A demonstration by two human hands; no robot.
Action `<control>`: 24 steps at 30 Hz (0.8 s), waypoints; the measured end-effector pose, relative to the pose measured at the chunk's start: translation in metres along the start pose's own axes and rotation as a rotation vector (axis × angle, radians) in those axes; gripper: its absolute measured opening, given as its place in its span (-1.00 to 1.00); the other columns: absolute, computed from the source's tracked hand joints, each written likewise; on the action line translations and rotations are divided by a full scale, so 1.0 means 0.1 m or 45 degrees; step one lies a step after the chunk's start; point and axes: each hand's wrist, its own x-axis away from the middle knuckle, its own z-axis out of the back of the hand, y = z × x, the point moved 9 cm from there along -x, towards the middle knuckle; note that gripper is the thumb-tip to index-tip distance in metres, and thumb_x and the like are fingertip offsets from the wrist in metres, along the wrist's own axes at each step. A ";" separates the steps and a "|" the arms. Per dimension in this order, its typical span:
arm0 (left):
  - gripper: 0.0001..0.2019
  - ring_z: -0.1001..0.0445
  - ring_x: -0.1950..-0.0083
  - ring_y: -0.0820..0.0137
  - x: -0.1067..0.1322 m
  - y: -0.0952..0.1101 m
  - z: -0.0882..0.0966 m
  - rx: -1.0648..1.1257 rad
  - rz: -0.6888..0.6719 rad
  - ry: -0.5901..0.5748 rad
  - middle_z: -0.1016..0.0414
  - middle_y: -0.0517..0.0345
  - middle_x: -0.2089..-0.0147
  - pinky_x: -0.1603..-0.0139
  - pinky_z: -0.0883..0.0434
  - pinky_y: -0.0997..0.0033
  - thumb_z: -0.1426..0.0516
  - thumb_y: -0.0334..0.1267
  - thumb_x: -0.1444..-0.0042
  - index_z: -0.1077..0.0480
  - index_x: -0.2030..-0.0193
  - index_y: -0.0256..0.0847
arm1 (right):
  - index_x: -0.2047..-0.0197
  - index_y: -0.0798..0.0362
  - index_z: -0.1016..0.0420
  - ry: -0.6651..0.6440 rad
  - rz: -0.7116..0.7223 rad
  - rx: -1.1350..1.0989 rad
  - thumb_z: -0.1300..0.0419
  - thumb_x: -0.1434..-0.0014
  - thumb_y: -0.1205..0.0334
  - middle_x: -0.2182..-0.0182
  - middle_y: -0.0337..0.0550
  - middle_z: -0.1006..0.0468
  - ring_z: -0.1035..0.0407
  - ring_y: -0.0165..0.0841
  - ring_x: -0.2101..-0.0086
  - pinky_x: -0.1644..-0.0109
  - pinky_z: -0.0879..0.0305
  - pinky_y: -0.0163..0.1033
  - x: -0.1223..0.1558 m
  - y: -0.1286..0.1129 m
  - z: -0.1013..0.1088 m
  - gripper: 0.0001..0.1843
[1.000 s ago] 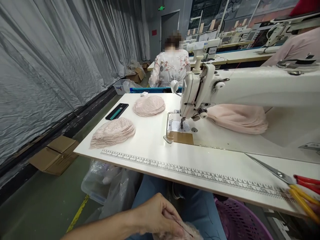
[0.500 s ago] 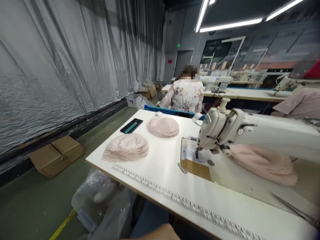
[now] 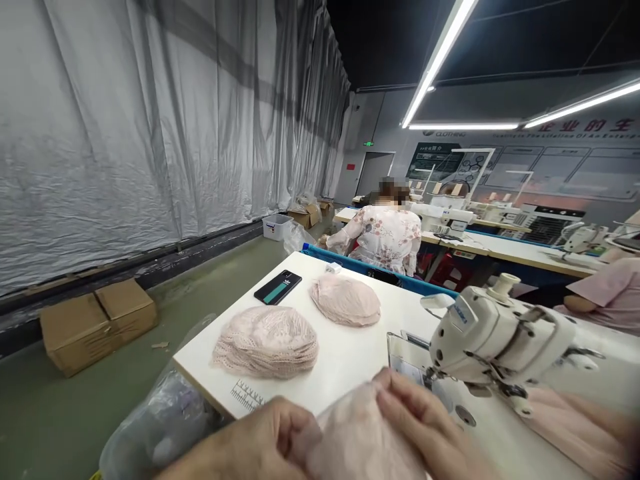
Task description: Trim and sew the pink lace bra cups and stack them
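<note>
A pale pink fabric piece [image 3: 357, 433] is stretched between my two hands above the front of the sewing table [image 3: 345, 363]. My left hand [image 3: 260, 437] pinches its left edge; my right hand [image 3: 425, 423] grips its upper right edge. Just beyond, a pile of pale pink lace pieces [image 3: 267, 340] lies on the tabletop. Farther back is a second pink pile [image 3: 345, 300]. To the right of my hands stands the white sewing machine [image 3: 505, 343], with more pink fabric [image 3: 580, 427] beneath its arm. The needle area is partly hidden.
A dark phone with a green stripe [image 3: 278, 288] lies near the table's left edge. Part of a ruler [image 3: 247, 395] shows at the front. A cardboard box [image 3: 100, 327] and plastic bags [image 3: 165, 413] are on the floor. A co-worker [image 3: 385, 233] sits ahead.
Both hands have come up into view with a pink fabric piece between them, covering much of the ruler. The camera has tilted upward, so the table sits lower in view.
</note>
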 end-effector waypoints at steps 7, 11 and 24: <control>-0.26 -0.45 0.16 0.30 -0.74 1.19 0.61 0.281 -0.464 0.144 -0.46 0.01 0.10 0.24 -0.40 0.42 -0.38 0.12 0.25 -0.38 -0.08 -0.19 | 0.12 0.01 -0.38 0.605 0.162 -0.388 -0.25 -0.15 -0.04 0.38 -0.31 -0.46 -0.36 -0.46 0.50 0.45 -0.32 -0.32 -1.05 -0.15 0.92 -0.66; -0.24 -0.46 0.18 0.34 -1.34 1.37 0.86 0.121 -0.434 0.268 -0.44 0.00 0.03 0.24 -0.42 0.41 -0.43 -0.17 0.24 -0.30 -0.15 -0.22 | -0.05 0.08 -0.36 0.859 0.195 -0.253 -0.14 -0.29 0.09 0.08 -0.12 -0.46 -0.44 -0.32 0.22 0.19 -0.43 -0.12 -1.46 -0.03 1.42 -0.66; -0.70 -0.41 -0.04 0.24 -2.05 1.48 1.30 -0.833 -0.358 0.832 -0.35 0.00 -0.10 -0.02 -0.41 0.11 -0.11 -0.17 -0.26 -0.33 -0.08 -0.23 | -0.04 0.05 -0.38 1.251 -0.109 0.583 -0.16 -0.27 0.11 -0.01 -0.09 -0.43 -0.40 -0.26 0.09 0.04 -0.37 -0.01 -1.80 0.30 1.99 -0.69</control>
